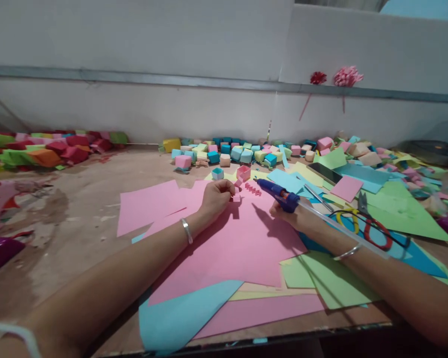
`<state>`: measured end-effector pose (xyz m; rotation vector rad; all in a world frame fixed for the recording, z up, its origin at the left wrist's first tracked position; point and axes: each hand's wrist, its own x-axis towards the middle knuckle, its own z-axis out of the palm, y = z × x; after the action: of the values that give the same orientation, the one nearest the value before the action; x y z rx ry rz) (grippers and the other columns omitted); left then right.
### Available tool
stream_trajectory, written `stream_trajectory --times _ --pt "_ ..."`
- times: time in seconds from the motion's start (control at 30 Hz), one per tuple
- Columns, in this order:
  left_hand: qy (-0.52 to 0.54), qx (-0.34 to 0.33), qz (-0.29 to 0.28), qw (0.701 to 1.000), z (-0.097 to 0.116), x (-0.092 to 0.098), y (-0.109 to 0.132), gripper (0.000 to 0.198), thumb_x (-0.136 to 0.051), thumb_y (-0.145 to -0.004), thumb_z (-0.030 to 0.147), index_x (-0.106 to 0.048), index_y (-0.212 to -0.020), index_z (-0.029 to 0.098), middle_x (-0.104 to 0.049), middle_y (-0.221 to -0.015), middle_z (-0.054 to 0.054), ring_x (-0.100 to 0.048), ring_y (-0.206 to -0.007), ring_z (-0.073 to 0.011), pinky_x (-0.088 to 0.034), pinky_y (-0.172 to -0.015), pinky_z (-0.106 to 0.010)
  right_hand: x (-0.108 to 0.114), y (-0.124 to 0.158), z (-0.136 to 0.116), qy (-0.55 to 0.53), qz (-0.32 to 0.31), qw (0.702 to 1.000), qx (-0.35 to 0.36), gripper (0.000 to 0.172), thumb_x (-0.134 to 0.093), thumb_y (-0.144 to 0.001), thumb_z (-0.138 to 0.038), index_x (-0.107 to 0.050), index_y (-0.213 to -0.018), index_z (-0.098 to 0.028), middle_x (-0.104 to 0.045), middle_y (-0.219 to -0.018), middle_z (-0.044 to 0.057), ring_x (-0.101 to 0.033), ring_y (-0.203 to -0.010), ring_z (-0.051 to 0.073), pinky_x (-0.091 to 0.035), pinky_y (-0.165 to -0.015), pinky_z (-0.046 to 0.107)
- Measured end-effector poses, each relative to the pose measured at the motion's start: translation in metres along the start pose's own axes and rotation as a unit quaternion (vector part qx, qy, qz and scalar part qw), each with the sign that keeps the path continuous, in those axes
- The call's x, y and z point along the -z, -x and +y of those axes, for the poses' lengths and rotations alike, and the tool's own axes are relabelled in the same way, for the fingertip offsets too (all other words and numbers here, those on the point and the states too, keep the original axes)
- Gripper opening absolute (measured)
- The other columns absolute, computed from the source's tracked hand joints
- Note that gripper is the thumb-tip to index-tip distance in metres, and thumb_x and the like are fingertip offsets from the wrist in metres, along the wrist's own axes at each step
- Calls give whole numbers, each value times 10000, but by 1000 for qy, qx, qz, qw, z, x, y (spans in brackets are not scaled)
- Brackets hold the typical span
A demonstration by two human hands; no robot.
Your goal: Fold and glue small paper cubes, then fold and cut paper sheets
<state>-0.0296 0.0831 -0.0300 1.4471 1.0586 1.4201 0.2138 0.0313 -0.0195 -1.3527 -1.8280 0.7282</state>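
Observation:
My left hand (217, 195) rests curled on a large pink paper sheet (242, 243), its fingers closed on a small pink paper piece (236, 197) at the fingertips. My right hand (296, 215) grips a blue glue gun (278, 195) with a clear glue stick running back out of it. The gun's nozzle points left toward a small pink paper box (243, 173) and a pink zigzag strip (253, 189). A bangle sits on each wrist.
Several small coloured paper boxes (242, 151) line the back of the wooden table (82, 199). Red and yellow scissors (366, 223) lie on blue and green sheets at right. Crumpled coloured paper (48, 149) piles at far left. Paper flowers (347, 77) hang on the wall.

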Motion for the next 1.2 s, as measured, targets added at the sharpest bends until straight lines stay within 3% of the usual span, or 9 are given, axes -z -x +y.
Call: stream_trajectory --times 0.37,0.57,1.2 --pt "-83 -48 -48 994 0 0 2 161 -499 -538 65 -624 -533 167 -671 -652 -14 -642 -703 -161 -519 -594 -243 -7 11 -20 -53 -31 997 -35 181 -740 -713 -367 -670 -654 -210 -627 -591 25 -537 -548 171 -391 -529 324" --pt "-91 -66 -74 991 1 -3 6 154 -507 -546 52 -610 -537 166 -671 -651 -17 -660 -719 -169 -539 -628 -260 -10 10 -15 -27 -37 999 -6 201 -718 -736 -393 -699 -718 -194 -664 -660 28 -599 -615 177 -448 -571 309" --pt "-104 -103 -71 987 11 -4 9 176 -494 -567 44 -601 -538 181 -683 -665 -13 -674 -768 -176 -552 -713 -295 -14 7 -1 -45 -35 997 44 167 -724 -769 -390 -713 -729 -229 -641 -633 13 -553 -574 152 -420 -543 319"
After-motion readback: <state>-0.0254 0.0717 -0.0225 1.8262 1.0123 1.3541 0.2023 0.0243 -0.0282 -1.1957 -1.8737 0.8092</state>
